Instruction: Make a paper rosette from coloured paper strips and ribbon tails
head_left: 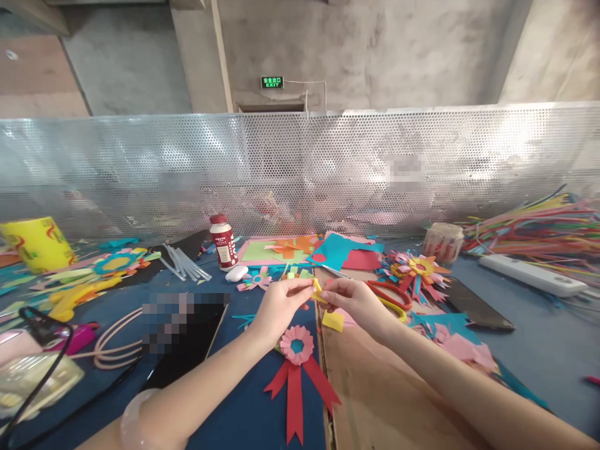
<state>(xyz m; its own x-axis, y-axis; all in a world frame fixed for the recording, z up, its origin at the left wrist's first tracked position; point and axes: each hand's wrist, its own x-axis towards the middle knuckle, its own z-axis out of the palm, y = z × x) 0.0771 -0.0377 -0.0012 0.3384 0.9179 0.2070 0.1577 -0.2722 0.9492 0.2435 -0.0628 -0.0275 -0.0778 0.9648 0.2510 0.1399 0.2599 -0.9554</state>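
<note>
Near the middle, my left hand (284, 307) and my right hand (355, 301) pinch a small yellow paper piece (319, 291) between their fingertips. Below them lies a pink paper rosette (297, 345) with a blue centre and red ribbon tails (295, 400). Just under my right hand is a yellow paper square (332, 321), partly over pink paper. Scissors with red and yellow handles (390, 295) lie behind my right hand, which partly hides them. A pink and blue paper flower (255, 278) rests beyond my left hand.
A bottle (224, 244) and white case (237, 273) stand at the back left. A black tablet (190, 337) lies left of my arm. On the right are a multicoloured rosette (417, 270), dark phone (478, 304), power strip (533, 275) and jar (443, 242).
</note>
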